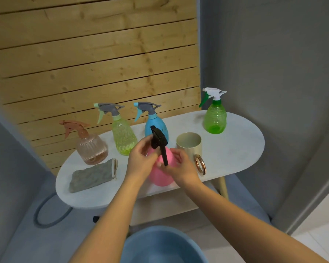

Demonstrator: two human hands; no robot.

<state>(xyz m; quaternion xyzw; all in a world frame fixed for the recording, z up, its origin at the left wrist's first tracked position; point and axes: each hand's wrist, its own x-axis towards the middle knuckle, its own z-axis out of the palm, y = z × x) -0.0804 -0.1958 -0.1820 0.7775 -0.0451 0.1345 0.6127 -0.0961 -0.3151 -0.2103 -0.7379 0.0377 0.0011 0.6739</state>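
Note:
A pink spray bottle (160, 176) stands near the front edge of the white oval table (235, 147). Its black trigger head (159, 141) sits at the bottle's top, tilted. My left hand (141, 158) grips the black head and neck from the left. My right hand (182, 168) holds the bottle's body from the right, fingers curled round it. Much of the bottle's neck is hidden by my fingers.
On the table stand a peach spray bottle (91, 149), a yellow-green one (123, 138), a blue one (156, 126), a green one (215, 118) at the far right, a cream mug (190, 147) with a gold handle, and a grey cloth (93, 177). A blue basin (160, 245) sits below.

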